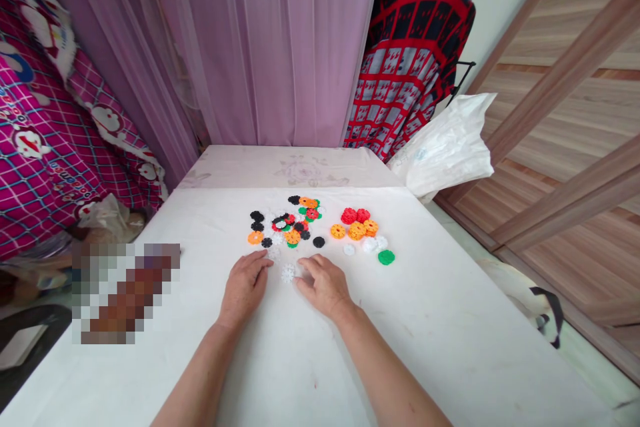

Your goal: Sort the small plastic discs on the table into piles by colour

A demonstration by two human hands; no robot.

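Left hand (244,288) and right hand (326,288) both palm-down on the white table (450,347), fingers loosely bent, gripping nothing. White snowflake disc (288,273) lies flat between their fingertips, in reach of either hand; contact unclear. Just beyond: mixed pile of discs (287,223), with a smaller cluster (356,227) to its right, likely set aside deliberately, and a lone green disc (386,257) at its near edge.

Home bedroom, purple curtain (260,47), patterned bedding (45,147) (cartoon print), wooden floor (575,120)
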